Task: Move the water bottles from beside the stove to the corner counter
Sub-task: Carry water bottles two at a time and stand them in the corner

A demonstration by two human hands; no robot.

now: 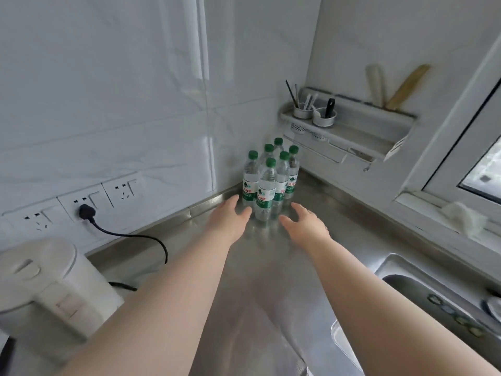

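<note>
Green-capped water bottles (267, 176) stand clustered in the steel tabletop (265, 267) corner; left hand (230, 217) and right hand (307, 222) hover spread and empty. Full, smooth plastic, probably heavy; best gripped mid-body.

I see bare steel counter (252, 280) running open up the frame's middle. The bottle cluster (268, 180) fills the corner at centre. A kettle (46, 289) and cord (130, 234) crowd the lower left; the sink (423, 289) drops away lower right; a wall rack (349, 131) overhangs upper right.
</note>
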